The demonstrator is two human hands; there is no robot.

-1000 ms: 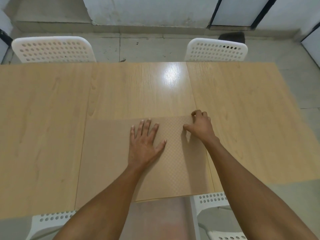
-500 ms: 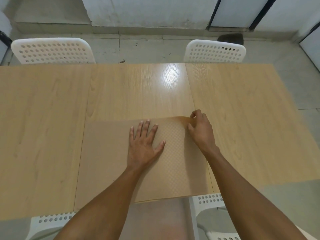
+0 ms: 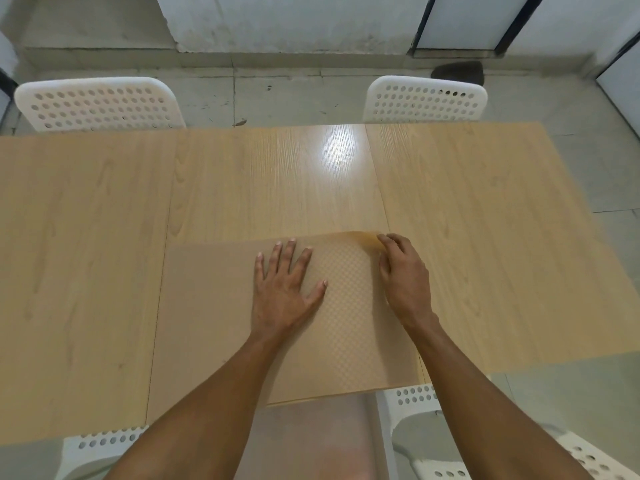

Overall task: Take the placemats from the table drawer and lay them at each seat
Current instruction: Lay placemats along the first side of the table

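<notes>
A stack of thin tan placemats (image 3: 207, 306) lies on the near middle of the light wooden table (image 3: 86, 254); the top one is translucent with a fine checked pattern. My left hand (image 3: 284, 292) presses flat on the stack, fingers spread. My right hand (image 3: 401, 275) pinches the far right corner of the top placemat, and that corner curls up off the stack. No drawer shows in this view.
Two white perforated chairs stand at the far side, one at the left (image 3: 97, 103) and one at the right (image 3: 426, 98). Two more white chairs show below the near edge, at the left (image 3: 100, 445) and the right (image 3: 415, 396). Grey floor surrounds the table.
My right hand has closed on the top placemat's far right corner and peeled it upward. My left hand has stayed flat on the stack.
</notes>
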